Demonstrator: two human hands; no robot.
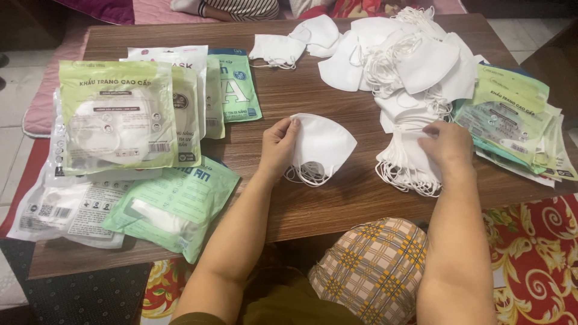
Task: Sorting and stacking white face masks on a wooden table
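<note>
My left hand (pixel 277 146) grips the left edge of a small stack of folded white face masks (pixel 322 146) lying on the brown wooden table (pixel 325 198), their ear loops hanging toward me. My right hand (pixel 447 146) rests on a bigger stack of white masks (pixel 404 161) to the right, fingers pinching the top mask. Behind both lies a large loose heap of white masks (pixel 409 60).
Filled green and white mask packets (pixel 117 123) are piled at the table's left. Flat green packets (pixel 518 123) are stacked at the right edge. A person sits beyond the far edge (pixel 241 7). My checked-cloth knee (pixel 373 268) is under the table's near edge.
</note>
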